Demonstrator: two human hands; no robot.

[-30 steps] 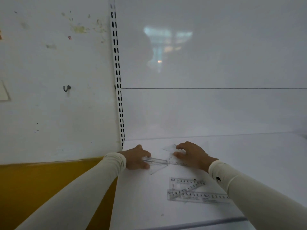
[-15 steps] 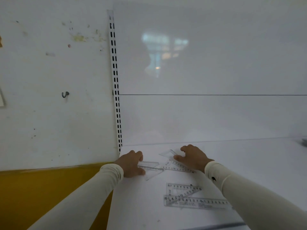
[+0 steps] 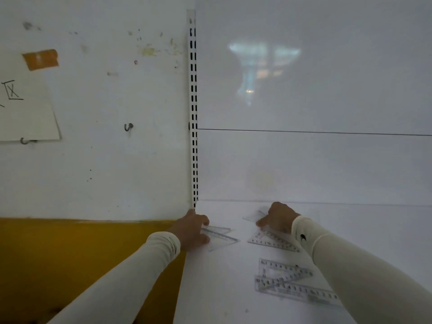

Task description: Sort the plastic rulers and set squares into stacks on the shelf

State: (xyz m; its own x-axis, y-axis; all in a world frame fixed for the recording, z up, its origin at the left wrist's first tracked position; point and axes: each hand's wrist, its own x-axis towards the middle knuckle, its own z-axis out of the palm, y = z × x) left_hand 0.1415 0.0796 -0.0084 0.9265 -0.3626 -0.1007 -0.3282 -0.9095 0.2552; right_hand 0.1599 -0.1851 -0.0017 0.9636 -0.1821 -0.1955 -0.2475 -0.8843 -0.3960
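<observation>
Clear set square pinched by left hand on shelf. Second set square pressed under curled right hand. Ruler pile lying nearer.

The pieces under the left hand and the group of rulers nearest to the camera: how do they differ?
The pieces under the left hand lie at the shelf's left edge, gripped by it; the near group lies toward the front, untouched. The near group shows clear printed numbers; the gripped pieces look blurred, with marks hardly legible. Both are clear plastic, lying flat and overlapping.
</observation>
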